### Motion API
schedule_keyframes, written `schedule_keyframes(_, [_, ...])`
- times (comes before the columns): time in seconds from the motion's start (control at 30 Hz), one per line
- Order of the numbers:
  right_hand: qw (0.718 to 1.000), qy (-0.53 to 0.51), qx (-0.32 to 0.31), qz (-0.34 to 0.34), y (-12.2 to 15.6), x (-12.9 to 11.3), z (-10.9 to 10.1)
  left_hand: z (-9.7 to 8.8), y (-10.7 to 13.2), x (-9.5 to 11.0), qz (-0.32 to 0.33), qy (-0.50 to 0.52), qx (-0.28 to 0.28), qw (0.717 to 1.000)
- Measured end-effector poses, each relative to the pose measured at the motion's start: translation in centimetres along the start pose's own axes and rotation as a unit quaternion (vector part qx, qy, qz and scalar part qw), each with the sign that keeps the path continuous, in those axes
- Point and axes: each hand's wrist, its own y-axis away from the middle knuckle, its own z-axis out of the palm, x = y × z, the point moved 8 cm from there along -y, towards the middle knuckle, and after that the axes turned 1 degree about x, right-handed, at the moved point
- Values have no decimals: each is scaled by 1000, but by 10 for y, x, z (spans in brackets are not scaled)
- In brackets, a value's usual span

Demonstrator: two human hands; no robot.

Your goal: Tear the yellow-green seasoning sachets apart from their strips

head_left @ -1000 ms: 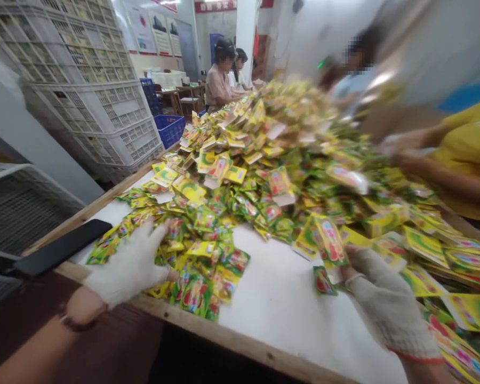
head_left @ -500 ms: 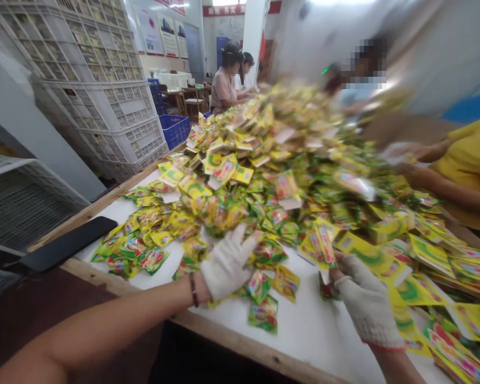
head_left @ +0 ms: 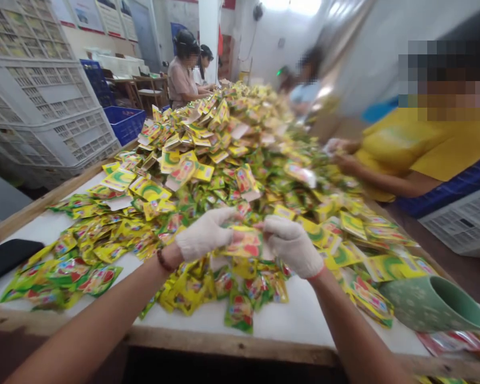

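Yellow, red-printed flat cardboard packet (head_left: 247, 245): long axis crosswise, heap of yellow-green packets (head_left: 224, 160) beyond it. White-gloved left hand (head_left: 208, 233) pinches its left end; white-gloved right hand (head_left: 293, 244), fingers curled, adjoins its right end, hold unclear.

1. Left hand (head_left: 208, 234), white glove with fingertips exposed, grips the left end of a small yellow-and-red carton (head_left: 245, 244); beaded bracelet (head_left: 165, 260) on that wrist.
2. Right hand (head_left: 296, 245), same glove type, has the carton's right end (print too blurred to read).
3. Loose sachets (head_left: 184, 288) lie below and left of the hands on the white tabletop (head_left: 304, 314), wooden rim at the near edge.
4. Big heap of cartons and sachets (head_left: 200, 133) beyond the hands.
5. Right side: green container (head_left: 408, 304), mouth facing right.
6. Left edge: flat black object (head_left: 14, 258).
7. White crates (head_left: 52, 96) stacked left; person in yellow (head_left: 408, 149) at right, others farther back.
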Motion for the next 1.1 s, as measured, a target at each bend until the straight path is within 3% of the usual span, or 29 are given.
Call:
schedule_keyframes(0.1, [998,-28,-1,52,3,19,4,-2,18,-13,-54,-84,-69,993])
schedule_keyframes(0.2, [990,83,-3,113,14,49,-1,-4,23,-29,-61,-212,-110,969])
schedule_keyframes(0.27, [967,196,-38,156,23,65,-1,-8,17,-28,-3,-345,-50,937])
schedule_keyframes(0.37, [938,271,-90,195,29,74,8,5,10,-19,77,-505,47,858])
schedule_keyframes(0.43, [939,264,-87,202,28,72,13,22,4,-24,76,-563,57,821])
schedule_keyframes(0.5, [946,234,-62,217,27,71,13,37,-2,-32,64,-584,39,809])
schedule_keyframes(0.57, [955,188,-22,230,28,73,7,44,-6,-39,57,-551,17,832])
schedule_keyframes(0.63, [966,119,26,229,29,74,-2,39,-8,-40,54,-472,23,880])
schedule_keyframes(0.73, [969,-47,93,225,31,71,-12,11,-6,-34,36,-308,113,944])
schedule_keyframes(0.8, [949,-168,107,246,33,67,-5,-3,-2,-34,16,-170,165,971])
schedule_keyframes(0.9, [904,-310,83,283,33,54,22,-3,1,-42,-8,42,179,983])
schedule_keyframes(0.97, [886,-363,45,285,31,44,43,3,3,-46,-13,123,172,977])
schedule_keyframes(1.03, [895,-355,-1,269,29,38,56,5,4,-46,-12,138,167,976])
schedule_keyframes(1.1, [926,-290,-24,240,28,38,56,6,6,-43,-22,118,149,982])
